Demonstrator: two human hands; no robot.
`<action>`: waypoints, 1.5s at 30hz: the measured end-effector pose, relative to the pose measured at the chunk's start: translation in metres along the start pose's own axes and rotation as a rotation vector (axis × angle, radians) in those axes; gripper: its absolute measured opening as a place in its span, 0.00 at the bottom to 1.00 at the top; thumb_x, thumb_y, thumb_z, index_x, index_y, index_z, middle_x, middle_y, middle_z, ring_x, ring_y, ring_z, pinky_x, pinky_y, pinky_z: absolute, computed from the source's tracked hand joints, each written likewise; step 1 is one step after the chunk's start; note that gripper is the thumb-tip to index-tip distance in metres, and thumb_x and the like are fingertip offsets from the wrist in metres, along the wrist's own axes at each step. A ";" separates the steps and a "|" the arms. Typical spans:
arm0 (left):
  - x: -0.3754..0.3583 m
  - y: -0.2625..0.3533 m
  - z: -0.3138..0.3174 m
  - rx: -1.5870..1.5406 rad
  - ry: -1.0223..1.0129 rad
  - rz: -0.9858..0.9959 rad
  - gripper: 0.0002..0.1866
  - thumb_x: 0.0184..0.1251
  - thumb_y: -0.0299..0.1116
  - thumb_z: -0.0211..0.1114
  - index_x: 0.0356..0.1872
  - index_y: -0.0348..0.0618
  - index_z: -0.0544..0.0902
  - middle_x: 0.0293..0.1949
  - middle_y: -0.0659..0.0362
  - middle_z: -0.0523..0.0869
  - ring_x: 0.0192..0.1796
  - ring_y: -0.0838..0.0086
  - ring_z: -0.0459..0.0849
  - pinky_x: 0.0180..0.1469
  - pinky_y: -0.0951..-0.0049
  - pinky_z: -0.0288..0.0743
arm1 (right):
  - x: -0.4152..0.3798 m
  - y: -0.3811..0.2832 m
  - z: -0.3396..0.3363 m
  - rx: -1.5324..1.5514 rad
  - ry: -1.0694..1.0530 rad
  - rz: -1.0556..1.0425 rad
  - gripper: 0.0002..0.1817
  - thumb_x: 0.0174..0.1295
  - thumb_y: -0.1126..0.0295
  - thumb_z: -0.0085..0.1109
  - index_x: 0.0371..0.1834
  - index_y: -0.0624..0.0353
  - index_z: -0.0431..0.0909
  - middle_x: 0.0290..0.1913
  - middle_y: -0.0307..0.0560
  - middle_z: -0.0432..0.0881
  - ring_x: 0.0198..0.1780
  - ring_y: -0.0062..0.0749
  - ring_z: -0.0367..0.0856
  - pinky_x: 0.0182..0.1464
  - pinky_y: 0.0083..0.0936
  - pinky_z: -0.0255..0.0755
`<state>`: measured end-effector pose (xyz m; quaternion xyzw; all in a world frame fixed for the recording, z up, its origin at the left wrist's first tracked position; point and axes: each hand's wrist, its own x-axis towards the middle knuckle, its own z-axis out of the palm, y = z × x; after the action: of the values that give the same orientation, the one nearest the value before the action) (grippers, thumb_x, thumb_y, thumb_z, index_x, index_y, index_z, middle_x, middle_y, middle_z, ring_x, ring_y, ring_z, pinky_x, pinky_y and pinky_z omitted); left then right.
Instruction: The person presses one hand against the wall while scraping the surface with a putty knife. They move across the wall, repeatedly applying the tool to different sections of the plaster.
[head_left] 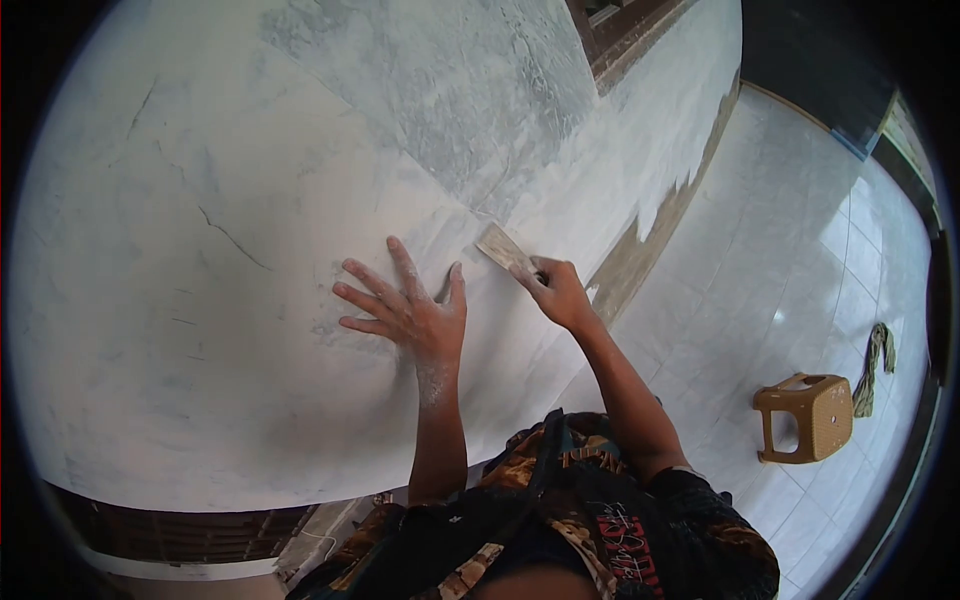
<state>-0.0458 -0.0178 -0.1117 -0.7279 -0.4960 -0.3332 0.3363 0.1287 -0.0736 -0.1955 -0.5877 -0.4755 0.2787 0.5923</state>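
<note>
My left hand is spread against the white wall, its fingers apart and dusted with white powder. To its right, my right hand grips a putty knife with a broad, pale blade. The blade lies at the wall, near the lower corner of a grey, rough-textured patch. White coating covers much of the surface around both hands. Thin dark cracks run through the wall left of my left hand. My right fingers hide the knife's handle in part.
A tan plastic stool stands on the tiled floor at the right, with a greenish cloth beside it. A brown wooden frame borders the wall above. Bare grey-brown plaster shows along the wall's base.
</note>
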 end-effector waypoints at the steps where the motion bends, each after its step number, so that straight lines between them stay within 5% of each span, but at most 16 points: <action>1: -0.002 -0.001 0.001 0.009 -0.007 0.005 0.53 0.53 0.64 0.69 0.78 0.56 0.59 0.78 0.32 0.35 0.77 0.28 0.26 0.63 0.17 0.20 | -0.003 0.003 -0.002 -0.013 -0.019 0.019 0.28 0.68 0.49 0.58 0.34 0.71 0.82 0.16 0.56 0.71 0.20 0.34 0.63 0.27 0.35 0.64; 5: -0.003 0.000 0.002 0.006 -0.007 0.003 0.53 0.53 0.65 0.69 0.78 0.56 0.58 0.78 0.32 0.35 0.77 0.28 0.26 0.63 0.17 0.20 | -0.007 0.002 -0.001 -0.016 -0.017 0.078 0.28 0.68 0.48 0.59 0.33 0.71 0.82 0.16 0.54 0.71 0.20 0.33 0.63 0.27 0.35 0.64; 7: -0.002 0.002 -0.001 0.006 -0.010 0.003 0.53 0.53 0.65 0.69 0.78 0.56 0.58 0.78 0.32 0.35 0.77 0.28 0.26 0.63 0.16 0.20 | -0.008 0.003 -0.001 0.008 0.001 0.073 0.28 0.69 0.49 0.59 0.25 0.69 0.77 0.16 0.38 0.63 0.23 0.21 0.58 0.25 0.30 0.57; 11: -0.002 0.002 -0.001 0.002 -0.009 -0.001 0.53 0.53 0.64 0.69 0.78 0.56 0.58 0.77 0.31 0.35 0.77 0.28 0.26 0.63 0.17 0.20 | -0.009 0.010 0.005 0.009 -0.017 0.083 0.28 0.68 0.49 0.60 0.25 0.69 0.77 0.16 0.38 0.62 0.22 0.21 0.58 0.25 0.29 0.56; 13: -0.001 0.002 -0.002 -0.004 -0.008 -0.005 0.53 0.53 0.64 0.70 0.78 0.56 0.57 0.77 0.31 0.35 0.77 0.28 0.26 0.63 0.17 0.20 | -0.008 0.009 0.008 0.071 -0.009 0.064 0.29 0.68 0.48 0.59 0.31 0.70 0.81 0.15 0.53 0.70 0.20 0.29 0.61 0.27 0.34 0.63; 42: -0.004 0.004 -0.005 -0.015 -0.032 0.005 0.51 0.54 0.62 0.70 0.78 0.55 0.59 0.78 0.32 0.35 0.76 0.28 0.25 0.64 0.18 0.20 | -0.010 -0.001 0.011 -0.013 0.007 -0.012 0.28 0.67 0.50 0.60 0.28 0.72 0.78 0.16 0.60 0.71 0.18 0.36 0.63 0.26 0.36 0.64; 45: -0.002 0.001 -0.004 0.043 -0.008 0.014 0.55 0.52 0.63 0.71 0.79 0.56 0.56 0.78 0.34 0.34 0.77 0.30 0.27 0.65 0.18 0.28 | -0.013 0.010 0.012 0.003 -0.007 -0.017 0.29 0.68 0.49 0.59 0.29 0.72 0.79 0.16 0.60 0.72 0.19 0.37 0.63 0.26 0.37 0.64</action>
<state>-0.0457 -0.0229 -0.1111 -0.7255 -0.4992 -0.3170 0.3522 0.1155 -0.0790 -0.2096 -0.5819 -0.4820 0.2766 0.5937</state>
